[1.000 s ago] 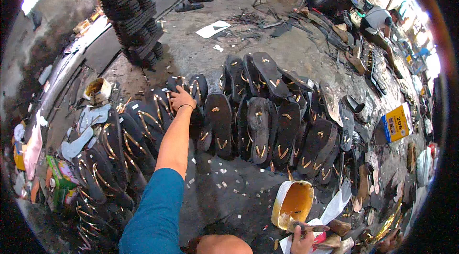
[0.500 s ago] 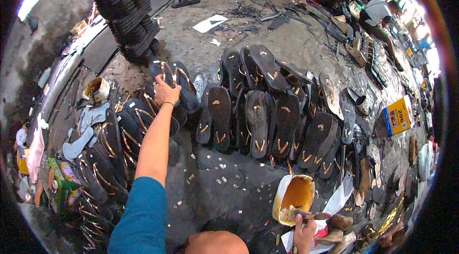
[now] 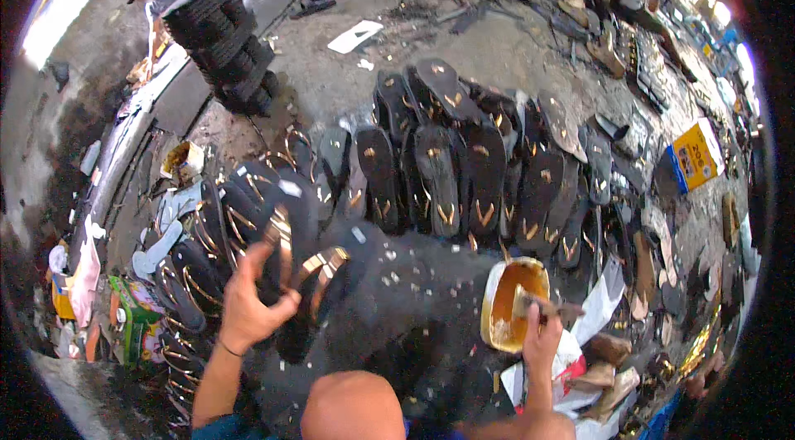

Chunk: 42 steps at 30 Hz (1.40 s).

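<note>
My left hand [image 3: 250, 303] is closed on a pair of black sandals [image 3: 291, 191] with gold straps, held up in front of me at left of centre; motion blurs them slightly. Its thumb and fingers are at the straps. In my right hand [image 3: 541, 342] is a short brush [image 3: 560, 308], its bristle end inside the opening of a cut-open whitish container [image 3: 492, 299] with amber, glue-like stuff inside. Whether the bristles touch that stuff, I cannot tell. Beyond both hands stand rows of black soles [image 3: 436, 183] with small gold strap ends.
More gold-strapped sandals [image 3: 199, 274] crowd the left side. A tall stack of black soles [image 3: 219, 34] rises at the far left. Right of the container lie shoe lasts [image 3: 613, 390] and paper; a yellow box [image 3: 696, 157] stands farther right. Two other people work in the background.
My left hand has drawn back toward me from the far sandals, bringing a pair with it. My right hand has moved up and the brush now reaches farther over the container's opening.
</note>
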Tool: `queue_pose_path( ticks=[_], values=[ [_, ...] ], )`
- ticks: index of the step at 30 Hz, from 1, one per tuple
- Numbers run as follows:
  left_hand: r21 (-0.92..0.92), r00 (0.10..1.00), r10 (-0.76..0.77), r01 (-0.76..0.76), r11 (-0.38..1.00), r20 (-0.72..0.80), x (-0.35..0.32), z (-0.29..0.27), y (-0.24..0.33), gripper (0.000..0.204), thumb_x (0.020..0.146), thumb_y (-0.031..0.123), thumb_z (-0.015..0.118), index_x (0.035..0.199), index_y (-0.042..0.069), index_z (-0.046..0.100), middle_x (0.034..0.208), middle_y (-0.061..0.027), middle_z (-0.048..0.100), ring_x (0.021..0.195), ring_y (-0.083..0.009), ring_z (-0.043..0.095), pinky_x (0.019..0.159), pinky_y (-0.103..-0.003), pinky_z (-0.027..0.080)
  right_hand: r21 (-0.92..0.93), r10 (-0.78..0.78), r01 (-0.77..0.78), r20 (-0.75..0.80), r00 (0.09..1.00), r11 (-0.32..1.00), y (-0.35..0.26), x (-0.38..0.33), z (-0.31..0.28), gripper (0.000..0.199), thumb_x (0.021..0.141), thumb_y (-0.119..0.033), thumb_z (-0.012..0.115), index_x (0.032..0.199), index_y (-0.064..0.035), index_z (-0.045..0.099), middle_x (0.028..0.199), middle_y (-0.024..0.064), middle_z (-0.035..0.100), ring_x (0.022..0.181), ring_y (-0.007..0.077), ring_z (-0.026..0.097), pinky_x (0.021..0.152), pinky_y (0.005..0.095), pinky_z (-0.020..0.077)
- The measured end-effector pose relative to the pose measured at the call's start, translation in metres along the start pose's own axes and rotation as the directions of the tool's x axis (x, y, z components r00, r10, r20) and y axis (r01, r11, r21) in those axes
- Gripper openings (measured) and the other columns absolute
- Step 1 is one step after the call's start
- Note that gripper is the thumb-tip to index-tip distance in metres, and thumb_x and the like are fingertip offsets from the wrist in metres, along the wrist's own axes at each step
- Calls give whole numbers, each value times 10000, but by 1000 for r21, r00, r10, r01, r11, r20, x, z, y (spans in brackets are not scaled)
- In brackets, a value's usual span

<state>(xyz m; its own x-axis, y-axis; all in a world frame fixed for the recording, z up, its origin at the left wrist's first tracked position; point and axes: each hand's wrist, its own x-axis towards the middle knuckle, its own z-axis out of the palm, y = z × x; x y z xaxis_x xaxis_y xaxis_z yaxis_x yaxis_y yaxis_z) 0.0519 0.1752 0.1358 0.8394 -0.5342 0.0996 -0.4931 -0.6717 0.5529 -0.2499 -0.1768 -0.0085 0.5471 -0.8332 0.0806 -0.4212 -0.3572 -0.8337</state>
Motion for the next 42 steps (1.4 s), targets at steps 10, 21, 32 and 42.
queue_pose_path(
  ticks=[10,21,32,42],
  values=[
    [13,860,-448,460,888,245,-145,108,-54,885,739,47,831,1500,76,380,1414,-242,516,1275,-387,533,1087,-440,409,-263,-46,52,27,999,963,1,22,-6,232,861,-165,774,1029,-22,702,953,149,721,825,290,706,753,378,551],
    [-151,869,-209,304,941,448,-63,157,-2,338,938,267,694,1159,13,715,1067,-164,743,948,-267,700,907,-363,512,-691,372,67,465,804,719,-35,11,-44,329,889,-299,693,1000,10,670,941,211,685,934,378,657,852,451,517],
    [-235,799,417,-346,908,434,-61,249,7,603,908,363,696,1400,52,537,1512,-199,437,1416,-377,380,1155,-482,320,13,284,-380,642,712,925,-40,-30,-76,294,945,-220,673,1115,20,681,1036,161,726,897,256,700,794,383,548],
    [-622,618,-84,782,-42,782,31,206,92,477,1039,395,422,1334,64,597,1207,-106,681,1032,-246,669,915,-395,545,410,-406,347,66,911,844,-104,44,23,291,850,-50,758,1135,-62,697,1022,93,740,937,234,708,839,342,546]
  ],
)
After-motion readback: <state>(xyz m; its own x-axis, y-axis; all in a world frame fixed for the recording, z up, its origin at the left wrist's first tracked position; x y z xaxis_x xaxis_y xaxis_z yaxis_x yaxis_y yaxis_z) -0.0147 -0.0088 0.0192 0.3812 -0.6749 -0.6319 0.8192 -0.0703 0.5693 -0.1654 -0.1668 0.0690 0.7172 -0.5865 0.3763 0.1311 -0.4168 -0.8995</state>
